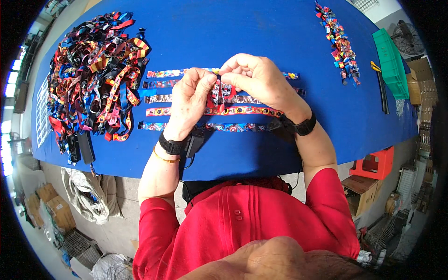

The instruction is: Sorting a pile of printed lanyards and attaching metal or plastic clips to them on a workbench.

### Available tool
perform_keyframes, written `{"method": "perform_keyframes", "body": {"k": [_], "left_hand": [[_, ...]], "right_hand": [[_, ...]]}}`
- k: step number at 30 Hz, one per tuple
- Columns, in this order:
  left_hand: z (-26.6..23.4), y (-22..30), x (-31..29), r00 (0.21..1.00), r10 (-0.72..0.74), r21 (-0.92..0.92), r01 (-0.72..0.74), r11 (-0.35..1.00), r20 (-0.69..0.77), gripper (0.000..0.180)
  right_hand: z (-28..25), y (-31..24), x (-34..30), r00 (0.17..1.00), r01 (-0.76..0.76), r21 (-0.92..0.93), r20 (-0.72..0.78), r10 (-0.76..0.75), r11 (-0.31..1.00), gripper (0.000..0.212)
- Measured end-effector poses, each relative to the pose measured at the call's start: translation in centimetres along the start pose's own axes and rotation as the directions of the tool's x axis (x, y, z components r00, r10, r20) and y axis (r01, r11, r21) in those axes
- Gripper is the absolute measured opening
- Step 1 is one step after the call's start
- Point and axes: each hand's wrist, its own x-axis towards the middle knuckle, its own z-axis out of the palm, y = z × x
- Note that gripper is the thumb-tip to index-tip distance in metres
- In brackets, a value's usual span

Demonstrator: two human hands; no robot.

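Observation:
Over the blue table (261,156), my left hand (190,95) and my right hand (260,78) meet, fingertips pinched near each other. A red, black and white printed lanyard strap (221,94) hangs in a loop from them; its upper part is hidden by my fingers. Beneath my hands, several printed straps lie flat in rough rows. Closest to me is a blue strap (224,127); beyond it run a red and yellow strap (159,112) and a black and white strap (159,99). My wrists carry black bands.
A large tangled pile of lanyards (93,74) covers the table's left side. At the far right lie a long bundle of colourful straps (339,44), a dark tool with yellow handles (381,86) and a green crate (391,63). A red stool (375,163) stands beyond the table edge.

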Motion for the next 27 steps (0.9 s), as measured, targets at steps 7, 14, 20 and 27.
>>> {"method": "perform_keyframes", "body": {"k": [7,14,20,27], "left_hand": [[0.0,0.0,0.1,0.998,-0.057,-0.1,0.057,0.993,0.01,0.015],[0.0,0.1,0.2,0.997,-0.078,-0.17,0.077,0.982,-0.003,0.016],[0.0,0.2,0.1,0.995,-0.097,-0.168,0.096,0.981,-0.001,0.017],[0.2,0.4,0.0,0.996,-0.087,-0.183,0.087,0.979,0.009,0.018]], "right_hand": [[0.3,-0.1,-0.2,0.997,0.067,-0.001,0.03,-0.067,0.998,0.017],[0.4,-0.9,-0.5,0.998,0.055,-0.115,0.022,-0.053,0.992,0.019],[0.6,-1.0,-0.6,0.997,0.074,-0.217,-0.001,-0.076,0.973,0.019],[1.1,-1.0,-0.5,0.994,0.1,-0.214,-0.03,-0.109,0.972,0.013]]}}
